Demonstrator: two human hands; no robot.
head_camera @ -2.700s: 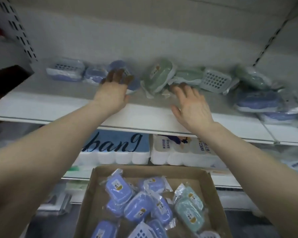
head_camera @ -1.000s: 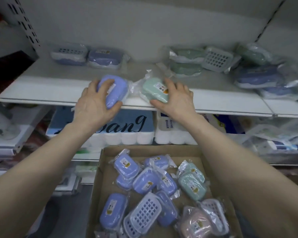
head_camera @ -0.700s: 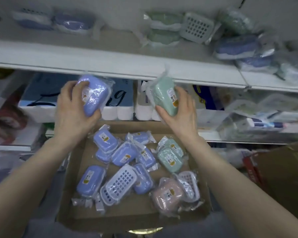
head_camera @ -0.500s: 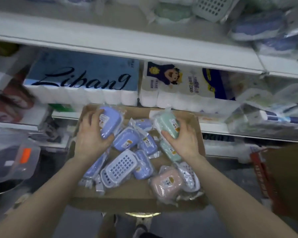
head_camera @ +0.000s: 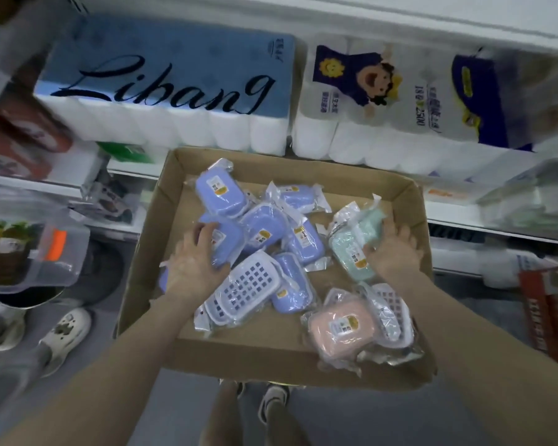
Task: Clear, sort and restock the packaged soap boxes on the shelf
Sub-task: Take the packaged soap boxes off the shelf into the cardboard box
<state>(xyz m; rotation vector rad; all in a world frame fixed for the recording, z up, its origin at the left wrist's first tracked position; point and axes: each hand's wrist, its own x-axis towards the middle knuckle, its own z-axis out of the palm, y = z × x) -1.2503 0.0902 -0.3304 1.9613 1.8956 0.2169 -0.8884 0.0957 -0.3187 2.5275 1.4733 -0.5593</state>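
A blue rounded plastic soap box, sealed in clear wrap, is gripped by the left hand. The fingers are curled over its far-left edge and the thumb is set against its near end. It is lying label up on the heap, and its long axis appears to run roughly away from the person.

A mint-green rounded plastic soap box, also wrapped, is held by the right hand, with the thumb laid on top and the fingers wrapped round its right side. Its long axis is slanted from near-left to far-right. The yellow-marked label is at the near end and the loose wrap at the far end.

Both boxes are low inside a shallow brown cardboard tray, against the other wrapped boxes there. More blue ones are heaped in the middle. A white perforated soap dish lies just beside the left hand, and a pink soap box sits at the near-right corner.

Behind the tray, a blue-topped pack of white toilet rolls lettered "Libang" is stood beside a white pack of rolls with a cartoon figure.
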